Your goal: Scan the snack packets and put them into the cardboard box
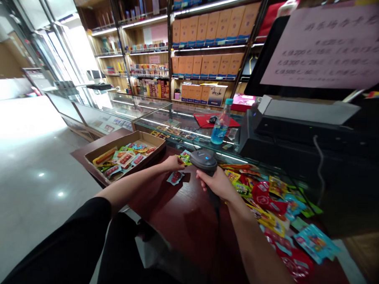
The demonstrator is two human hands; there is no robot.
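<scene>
My right hand [217, 183] is wrapped round the handle of a black barcode scanner [204, 159], whose top shows a small blue light. In front of the scanner's head, my left hand [172, 163] pinches a green and yellow snack packet [185, 157]. Just below, a small clear packet with reddish-brown contents [175, 178] lies on the dark red tabletop [186, 209]. Left of my left hand stands a shallow cardboard box [96, 154] holding many snack packets. A loose heap of colourful snack packets [268, 200] spreads to the right of my right forearm.
A bottle with blue liquid [220, 128] stands on the glass counter [184, 123], near a red folder [203, 119]. A black monitor [268, 57] with a paper sign rises at right. Shelves of orange boxes [209, 32] line the back. The scanner's cable runs down toward me.
</scene>
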